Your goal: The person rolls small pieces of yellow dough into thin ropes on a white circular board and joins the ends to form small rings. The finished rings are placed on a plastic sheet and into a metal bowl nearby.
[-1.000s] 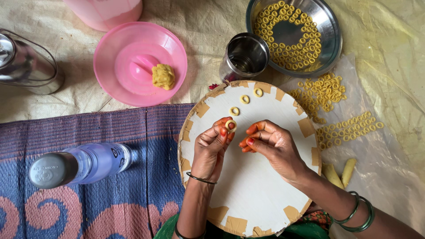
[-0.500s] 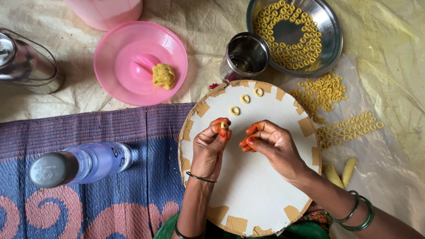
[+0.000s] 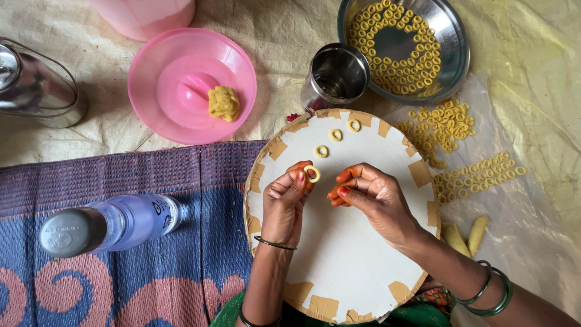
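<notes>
My left hand (image 3: pixel 287 200) pinches a small yellow dough ring (image 3: pixel 311 174) at its fingertips, just above a round white board (image 3: pixel 345 254) with taped edges. My right hand (image 3: pixel 369 200) hovers beside it, fingers curled together, apart from the ring; whether it holds a bit of dough is hidden. Three finished rings (image 3: pixel 336 134) lie in a row on the board's far edge. A lump of yellow dough (image 3: pixel 224 103) rests on a pink lid (image 3: pixel 175 109) to the far left.
A steel bowl (image 3: pixel 454 54) holds several rings. A steel cup (image 3: pixel 336 79) stands by the board. More rings (image 3: pixel 460 151) and dough rolls (image 3: pixel 466 233) lie on a plastic sheet at right. A clear bottle (image 3: pixel 109 224) lies on the mat; a steel container (image 3: pixel 36 91) at left.
The hands have drawn slightly apart. The ring that both sets of fingertips were shaping is now held by the left hand alone.
</notes>
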